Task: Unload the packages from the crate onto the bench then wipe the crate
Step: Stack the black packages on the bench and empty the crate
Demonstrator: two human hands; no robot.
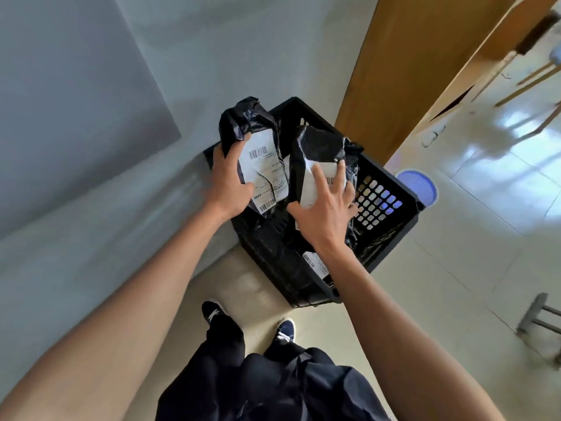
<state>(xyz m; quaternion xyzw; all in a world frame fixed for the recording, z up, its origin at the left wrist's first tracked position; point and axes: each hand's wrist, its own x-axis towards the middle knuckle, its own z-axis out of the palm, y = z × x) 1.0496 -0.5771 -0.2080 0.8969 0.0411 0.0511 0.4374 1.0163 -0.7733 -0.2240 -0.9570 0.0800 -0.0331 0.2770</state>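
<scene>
Unloading is under way in the head view: the left hand [228, 180] is gripping one black mailer package [258, 153], the right hand [326, 208] is clutching another [318, 156], both above the black crate [391, 220]. Next, I judge, comes carrying both to the grey bench [106, 226] just beside it.

Bare forearms, loose black trousers [273, 387], and dark navy sneakers [285, 329] with white laces.

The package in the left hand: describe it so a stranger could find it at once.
Start at the black plastic crate on the floor. Above its far-left corner, the left hand grips a black plastic-wrapped package. Unlike its neighbour, its white label is torn.
</scene>
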